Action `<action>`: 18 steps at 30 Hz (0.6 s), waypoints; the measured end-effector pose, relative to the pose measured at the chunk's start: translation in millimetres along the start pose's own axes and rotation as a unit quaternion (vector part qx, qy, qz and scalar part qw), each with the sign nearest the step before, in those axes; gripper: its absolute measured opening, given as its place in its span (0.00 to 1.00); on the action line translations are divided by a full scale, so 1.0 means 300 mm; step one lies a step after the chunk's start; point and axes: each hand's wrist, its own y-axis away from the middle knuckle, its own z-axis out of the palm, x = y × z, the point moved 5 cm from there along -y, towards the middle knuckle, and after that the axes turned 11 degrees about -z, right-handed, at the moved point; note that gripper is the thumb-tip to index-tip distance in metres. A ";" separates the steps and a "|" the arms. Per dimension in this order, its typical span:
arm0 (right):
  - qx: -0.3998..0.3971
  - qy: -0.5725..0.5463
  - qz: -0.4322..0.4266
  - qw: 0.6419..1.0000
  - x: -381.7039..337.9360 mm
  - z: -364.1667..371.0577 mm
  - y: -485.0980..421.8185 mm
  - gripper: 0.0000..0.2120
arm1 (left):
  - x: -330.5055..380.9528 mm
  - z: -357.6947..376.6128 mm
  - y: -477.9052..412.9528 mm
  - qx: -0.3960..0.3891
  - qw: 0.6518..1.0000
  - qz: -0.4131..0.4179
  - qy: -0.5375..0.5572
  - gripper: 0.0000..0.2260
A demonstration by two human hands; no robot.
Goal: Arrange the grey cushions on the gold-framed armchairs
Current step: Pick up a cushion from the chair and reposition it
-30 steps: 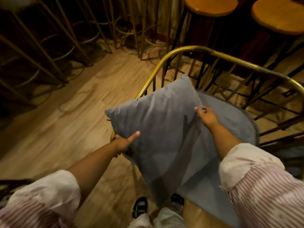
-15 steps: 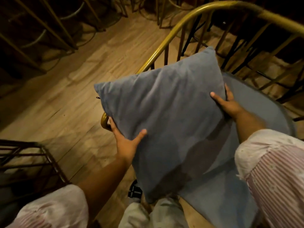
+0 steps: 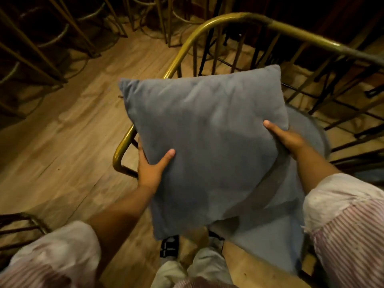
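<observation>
A square grey cushion [image 3: 207,142] is held in the air over the gold-framed armchair [image 3: 239,19], tilted toward me. My left hand [image 3: 152,167] grips its lower left edge, thumb on the front face. My right hand [image 3: 284,138] grips its right edge, fingers behind the fabric. Below it lies the chair's grey seat pad [image 3: 276,242], mostly hidden by the cushion. The chair's curved gold rail runs from the left armrest [image 3: 122,150] round the back, with thin spindles under it.
Wooden plank floor [image 3: 62,142] spreads to the left. Gold stool legs and foot rings [image 3: 52,38] crowd the far left and top. Dark chair legs [image 3: 353,121] stand behind the armchair at right. Another dark metal frame [image 3: 18,225] sits at lower left. My shoes [image 3: 169,246] show below.
The cushion has risen and turned squarer toward me. My left hand slid along the lower left edge, and my right hand dropped lower on the right edge. The view has closed in on the chair.
</observation>
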 end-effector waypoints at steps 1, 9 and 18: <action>0.029 -0.013 0.006 0.999 0.013 -0.036 0.047 0.41 | 0.046 0.011 -0.026 -0.027 1.000 0.006 -0.011 0.43; 0.186 -0.148 0.060 0.969 0.196 -0.139 0.374 0.56 | 0.280 0.180 -0.095 -0.202 0.970 0.054 -0.124 0.36; 0.271 -0.142 0.090 0.948 0.331 -0.208 0.470 0.43 | 0.230 0.322 -0.142 -0.237 0.949 0.048 -0.202 0.40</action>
